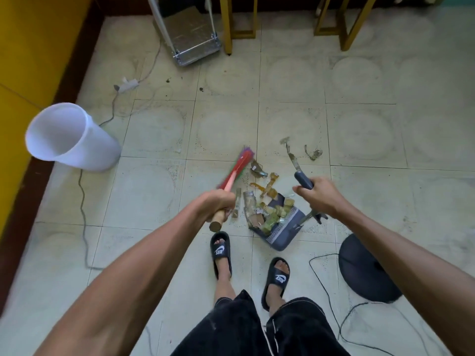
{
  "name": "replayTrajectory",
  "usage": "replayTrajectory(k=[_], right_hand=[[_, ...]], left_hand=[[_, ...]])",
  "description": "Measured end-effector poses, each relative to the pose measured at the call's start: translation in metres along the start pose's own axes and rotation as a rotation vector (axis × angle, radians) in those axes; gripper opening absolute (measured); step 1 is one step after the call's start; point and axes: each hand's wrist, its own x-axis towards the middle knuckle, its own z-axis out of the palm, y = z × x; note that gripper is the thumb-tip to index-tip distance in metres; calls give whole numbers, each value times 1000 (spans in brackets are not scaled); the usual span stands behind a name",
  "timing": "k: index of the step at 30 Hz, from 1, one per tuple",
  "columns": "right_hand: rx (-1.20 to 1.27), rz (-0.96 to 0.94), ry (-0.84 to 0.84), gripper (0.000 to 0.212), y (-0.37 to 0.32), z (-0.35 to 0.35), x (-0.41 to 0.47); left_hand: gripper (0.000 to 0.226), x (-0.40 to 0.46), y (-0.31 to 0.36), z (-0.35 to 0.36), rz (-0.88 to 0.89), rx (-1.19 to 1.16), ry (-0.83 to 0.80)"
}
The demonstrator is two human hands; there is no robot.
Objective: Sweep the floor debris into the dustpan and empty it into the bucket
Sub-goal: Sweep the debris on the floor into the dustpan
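My left hand (217,202) grips the wooden end of a broom (240,167) whose red handle and coloured bristles reach forward onto the tiles, blurred by motion. My right hand (317,195) holds the grey upright handle of a dark blue dustpan (282,231) that rests on the floor in front of my feet. Several yellowish and clear scraps of debris (259,201) lie in the pan's mouth and just ahead of it. More scraps (313,154) sit farther out on the tiles. A white bucket (69,136) stands open at the left near the yellow wall.
A dark round fan base (365,271) with a black cord sits at my right. A grey cable and power strip (127,84) trail along the left. Yellow table legs (228,27) and a metal cart (190,34) stand at the far side.
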Motion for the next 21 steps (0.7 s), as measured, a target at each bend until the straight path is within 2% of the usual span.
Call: replayTrajectory(k=[5,9,13,18,21], right_hand=[[213,95,217,38,5,23,-1],[325,178,385,38,3,41,-1],[411,289,557,38,1,42,-5],[509,364,623,33,8,33,-8],[555,409,669,32,6,25,-2]], left_hand=[[12,-20,-2,50,-59,-141,-154],[10,-44,20,50,-23,-154,-231],[9,-54,43,34,10,59,-138],[10,-60,79,9,39,204,-61],[7,-58,108,-14,123,428,0]])
